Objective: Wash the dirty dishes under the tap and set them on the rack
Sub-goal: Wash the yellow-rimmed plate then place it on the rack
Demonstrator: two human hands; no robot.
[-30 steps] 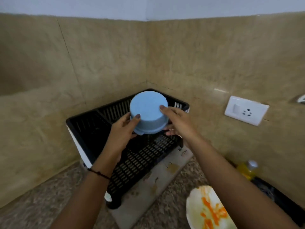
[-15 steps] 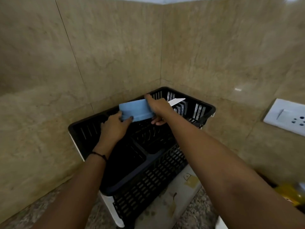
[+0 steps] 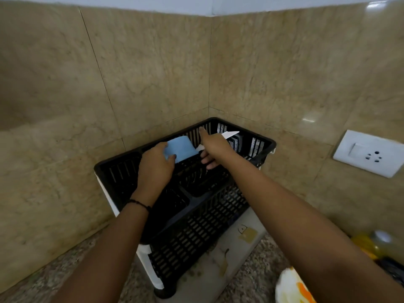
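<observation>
Held bowl (image 3: 179, 147) mouth-down and tilted, low in the rack (image 3: 197, 234) by its back wall, probably so as to drain. Clasped at the near side by left hand (image 3: 156, 166), thumb and fingers curled round; seemingly pinched at the rim by right hand (image 3: 213, 147), fingers curled beneath. Not yet released.

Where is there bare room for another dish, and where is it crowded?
Free: the rack's left end, along its left side; the counter between rack and wall. Crowded: the rack's back, with left hand, right hand, blue bowl, white pieces.
</observation>
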